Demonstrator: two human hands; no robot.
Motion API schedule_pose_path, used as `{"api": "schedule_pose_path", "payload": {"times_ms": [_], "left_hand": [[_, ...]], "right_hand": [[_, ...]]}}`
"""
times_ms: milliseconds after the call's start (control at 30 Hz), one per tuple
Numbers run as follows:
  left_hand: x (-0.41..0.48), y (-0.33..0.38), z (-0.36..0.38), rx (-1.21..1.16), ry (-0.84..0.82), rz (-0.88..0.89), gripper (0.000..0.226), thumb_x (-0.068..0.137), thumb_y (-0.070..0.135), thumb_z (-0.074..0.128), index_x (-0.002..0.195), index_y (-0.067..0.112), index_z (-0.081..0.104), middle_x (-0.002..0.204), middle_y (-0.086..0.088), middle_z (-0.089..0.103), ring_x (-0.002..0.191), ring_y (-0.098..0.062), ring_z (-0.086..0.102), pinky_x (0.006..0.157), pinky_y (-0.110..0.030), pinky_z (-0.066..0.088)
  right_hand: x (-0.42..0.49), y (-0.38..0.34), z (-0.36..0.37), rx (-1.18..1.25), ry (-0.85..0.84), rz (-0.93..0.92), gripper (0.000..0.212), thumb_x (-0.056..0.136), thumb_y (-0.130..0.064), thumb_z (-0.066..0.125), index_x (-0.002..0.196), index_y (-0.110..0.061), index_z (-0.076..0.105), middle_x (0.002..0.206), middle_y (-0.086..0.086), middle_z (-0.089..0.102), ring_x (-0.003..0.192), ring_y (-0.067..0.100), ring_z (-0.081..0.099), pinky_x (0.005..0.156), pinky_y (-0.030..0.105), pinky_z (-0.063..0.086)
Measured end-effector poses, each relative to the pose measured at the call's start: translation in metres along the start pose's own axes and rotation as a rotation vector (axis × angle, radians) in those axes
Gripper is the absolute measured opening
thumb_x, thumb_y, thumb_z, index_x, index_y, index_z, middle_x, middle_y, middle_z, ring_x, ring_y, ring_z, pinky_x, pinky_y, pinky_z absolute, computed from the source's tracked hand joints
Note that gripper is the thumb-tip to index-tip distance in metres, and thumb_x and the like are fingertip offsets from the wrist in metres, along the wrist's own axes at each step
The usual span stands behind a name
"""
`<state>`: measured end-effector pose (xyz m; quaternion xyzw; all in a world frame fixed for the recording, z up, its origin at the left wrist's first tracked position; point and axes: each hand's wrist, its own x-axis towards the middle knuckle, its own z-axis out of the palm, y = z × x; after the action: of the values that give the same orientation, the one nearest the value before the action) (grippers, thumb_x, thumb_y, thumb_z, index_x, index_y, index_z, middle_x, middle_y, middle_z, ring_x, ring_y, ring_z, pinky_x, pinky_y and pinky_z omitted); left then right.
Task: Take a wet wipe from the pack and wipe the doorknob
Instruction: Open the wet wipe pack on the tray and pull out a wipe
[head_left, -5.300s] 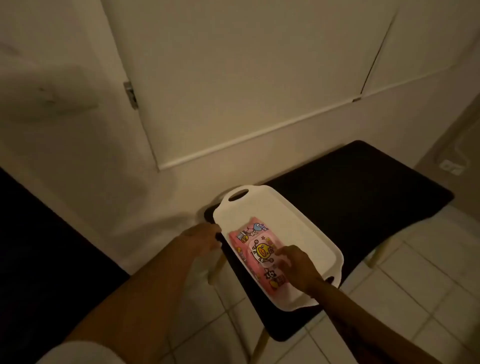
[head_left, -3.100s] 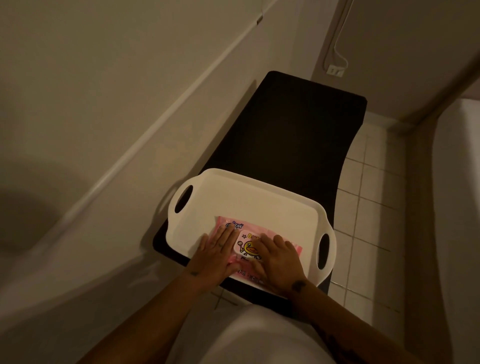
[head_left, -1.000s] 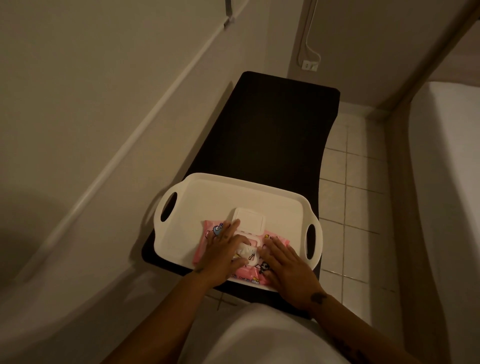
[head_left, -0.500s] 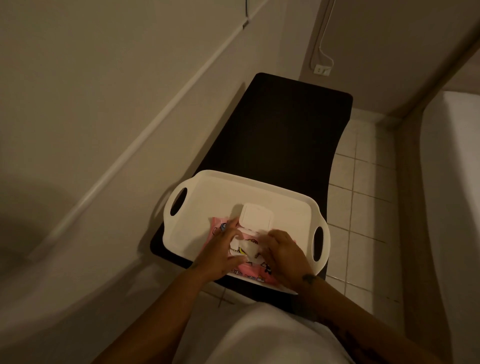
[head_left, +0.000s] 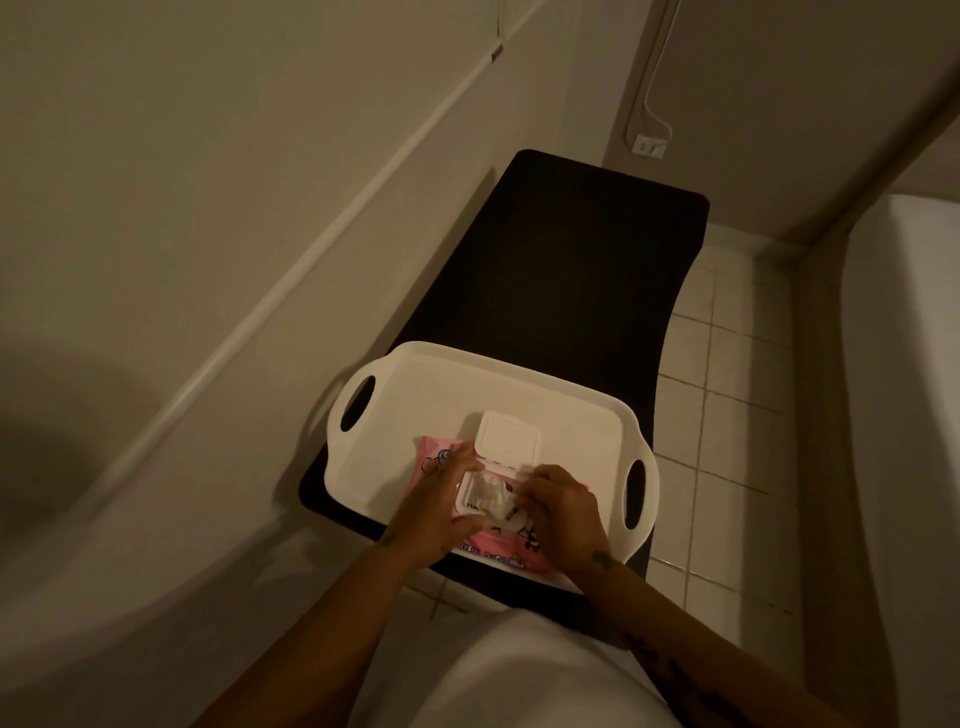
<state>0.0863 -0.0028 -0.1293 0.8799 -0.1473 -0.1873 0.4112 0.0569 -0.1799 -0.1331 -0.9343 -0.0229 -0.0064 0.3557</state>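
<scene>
A pink wet wipe pack (head_left: 480, 552) lies in a white handled tray (head_left: 467, 361). Its white flip lid (head_left: 509, 440) stands open toward the far side. A crumpled white wet wipe (head_left: 488, 493) shows in the opening. My left hand (head_left: 434, 512) presses on the pack's left side, thumb along the opening's edge. My right hand (head_left: 566, 512) comes in from the right, its fingertips pinched on the wipe at the opening. No doorknob is in view.
The tray sits on the near end of a black bench (head_left: 561, 270) along a beige wall. Tiled floor (head_left: 727, 395) lies to the right, then a white bed edge (head_left: 904, 415). A wall socket (head_left: 649, 146) with a cable is beyond the bench.
The pack's lid was flipped open. My right hand moved from lying flat on the pack to pinching the wipe at the opening. My left hand still holds the pack.
</scene>
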Motion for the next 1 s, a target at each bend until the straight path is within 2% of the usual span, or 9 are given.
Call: {"api": "schedule_pose_path", "payload": {"times_ms": [133,267,367,433,500,633,700,800,1000], "left_hand": [[-0.001,0.003,-0.001,0.012,-0.004,0.008,0.076,0.075,0.017,0.071,0.136,0.021,0.025,0.138,-0.002,0.041,0.126,-0.019,0.035,0.099,-0.029,0.034],[-0.001,0.003,-0.002,0.075,-0.016,0.036,0.068,0.077,0.018,0.069,0.133,0.022,0.031,0.146,-0.001,0.032,0.13,-0.021,0.031,0.107,-0.041,0.035],[0.0,-0.001,-0.001,0.221,-0.051,0.074,0.062,0.083,0.023,0.062,0.136,0.027,0.03,0.154,0.005,0.008,0.141,-0.021,0.008,0.115,-0.044,0.021],[0.001,-0.004,0.001,0.34,-0.102,0.09,0.063,0.088,0.027,0.054,0.14,0.032,0.019,0.149,0.01,-0.012,0.138,-0.016,-0.013,0.117,-0.044,0.007],[0.002,-0.006,0.003,0.424,-0.144,0.097,0.063,0.091,0.03,0.048,0.141,0.035,0.01,0.145,0.008,-0.022,0.134,-0.014,-0.022,0.118,-0.044,0.0],[-0.001,0.004,-0.003,0.365,-0.167,0.056,0.063,0.089,0.028,0.051,0.141,0.033,0.015,0.154,0.002,-0.009,0.136,-0.012,-0.017,0.118,-0.045,0.003],[-0.003,0.011,-0.006,0.218,-0.101,0.025,0.066,0.084,0.023,0.059,0.139,0.029,0.023,0.154,0.002,0.008,0.14,-0.017,0.002,0.115,-0.042,0.017],[-0.008,0.022,-0.008,-0.029,0.031,-0.033,0.068,0.077,0.02,0.069,0.134,0.027,0.033,0.147,0.0,0.031,0.133,-0.019,0.031,0.105,-0.036,0.036],[-0.01,0.042,-0.008,0.013,0.167,0.109,0.061,0.077,0.025,0.069,0.131,0.025,0.039,0.145,0.003,0.034,0.128,-0.009,0.031,0.102,-0.026,0.031]], "right_hand": [[-0.003,0.004,-0.012,0.022,0.017,-0.027,0.012,0.076,0.005,0.065,0.084,-0.001,0.072,0.096,0.017,0.07,0.087,0.024,0.064,0.081,0.017,0.04],[-0.008,0.007,-0.02,0.097,0.018,0.061,0.014,0.082,0.007,0.058,0.081,-0.001,0.07,0.094,0.013,0.069,0.085,0.017,0.058,0.076,0.008,0.037],[-0.012,0.01,-0.022,0.233,0.088,0.163,0.018,0.084,0.006,0.056,0.084,-0.007,0.069,0.086,0.001,0.065,0.079,0.014,0.059,0.07,0.009,0.044],[-0.012,0.012,-0.028,0.324,0.148,0.218,0.022,0.085,0.004,0.056,0.081,-0.015,0.067,0.081,-0.008,0.063,0.078,0.009,0.059,0.064,0.005,0.046],[-0.012,0.01,-0.033,0.381,0.167,0.222,0.028,0.085,0.004,0.056,0.076,-0.021,0.063,0.079,-0.012,0.062,0.078,0.005,0.059,0.064,0.003,0.045],[-0.013,0.0,-0.034,0.433,0.185,0.196,0.036,0.084,0.005,0.057,0.074,-0.029,0.06,0.078,-0.01,0.063,0.079,0.006,0.06,0.067,0.004,0.047],[-0.014,-0.003,-0.035,0.452,0.195,0.193,0.036,0.084,0.005,0.057,0.074,-0.029,0.06,0.078,-0.009,0.064,0.075,0.004,0.062,0.067,0.006,0.047],[-0.013,-0.006,-0.041,0.485,0.222,0.175,0.035,0.084,0.004,0.056,0.072,-0.029,0.06,0.077,-0.007,0.064,0.075,-0.002,0.061,0.065,0.007,0.048],[-0.007,-0.018,-0.043,0.549,0.234,0.111,0.032,0.085,0.004,0.056,0.073,-0.026,0.06,0.076,-0.004,0.064,0.076,-0.001,0.061,0.067,0.009,0.049]]}}
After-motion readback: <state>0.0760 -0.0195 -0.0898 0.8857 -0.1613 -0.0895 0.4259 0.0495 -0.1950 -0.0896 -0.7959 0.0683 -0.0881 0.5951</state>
